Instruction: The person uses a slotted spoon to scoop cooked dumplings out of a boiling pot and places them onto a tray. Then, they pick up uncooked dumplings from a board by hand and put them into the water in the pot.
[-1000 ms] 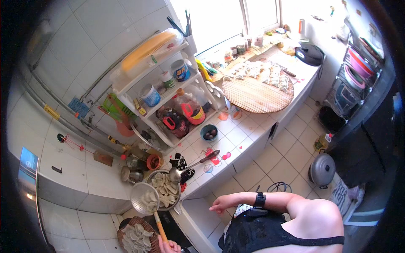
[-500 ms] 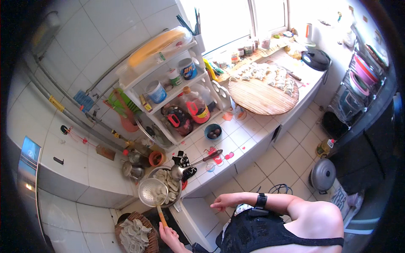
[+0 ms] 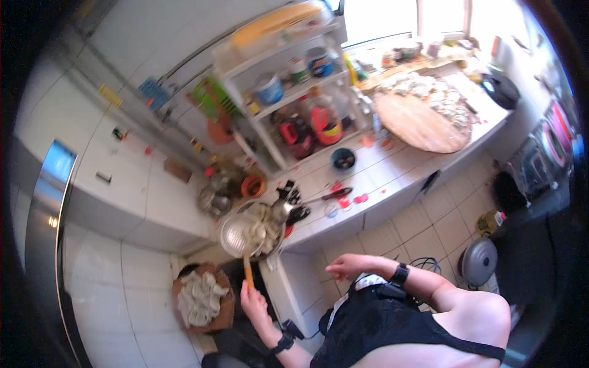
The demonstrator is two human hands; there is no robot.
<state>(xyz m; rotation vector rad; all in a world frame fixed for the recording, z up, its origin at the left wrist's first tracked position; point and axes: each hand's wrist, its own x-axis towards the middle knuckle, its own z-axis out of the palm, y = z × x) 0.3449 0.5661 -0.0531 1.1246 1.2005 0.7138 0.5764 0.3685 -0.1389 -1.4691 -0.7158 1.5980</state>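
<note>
My left hand [image 3: 253,300] is wrapped round the wooden handle of a perforated metal skimmer [image 3: 236,235]. The skimmer's bowl rests at the left side of a metal pot [image 3: 280,245], and pale dumplings [image 3: 265,230] lie in the pot beside and partly over it. Near the pot's lower left, a round woven tray [image 3: 228,303] carries more pale dumplings [image 3: 199,299]. My right hand [image 3: 346,267] hangs in front of my body, away from the counter, its fingers loosely bent with nothing visible in them. Motion blur softens the picture.
A long-handled ladle [image 3: 313,200] lies on the counter right of the pot, near a dark bowl [image 3: 343,160]. A white shelf [image 3: 270,153] holds bottles and tubs. Farther right, a round wooden board [image 3: 417,126] bears many dumplings. A lidded grey pot [image 3: 478,262] stands on the floor.
The whole view has shifted, so the scene sits farther right. The skimmer stays at the pot in my left hand; more of my left forearm shows. My right hand remains free.
</note>
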